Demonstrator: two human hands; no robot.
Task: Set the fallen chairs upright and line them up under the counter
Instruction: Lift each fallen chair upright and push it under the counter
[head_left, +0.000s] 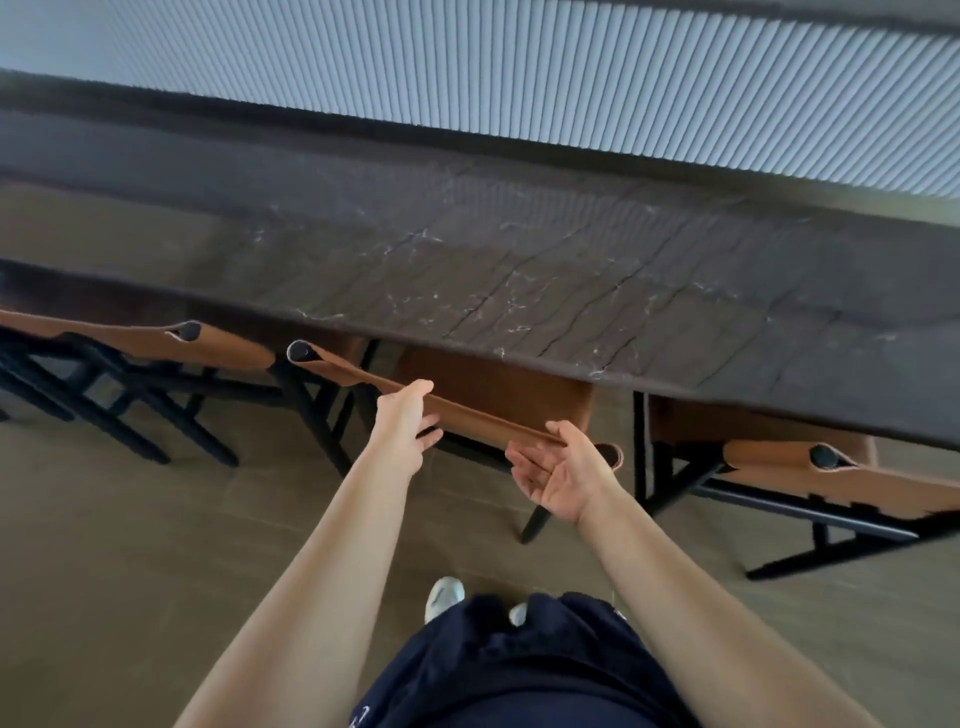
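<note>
Brown leather chair back (478, 415) is pinched in our left hand (402, 431), our right hand (558, 467) rests slack-fingered against it; lining it up probably needs a straight push under the counter (571, 291).

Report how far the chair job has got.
Done: the left chair and right chair stand upright at the counter. In hand: the middle chair, also upright. The left hand grips its backrest and the right hand lies open against it. Left: pushing it in and evening the row. Chairs outside this view cannot be judged.
</note>
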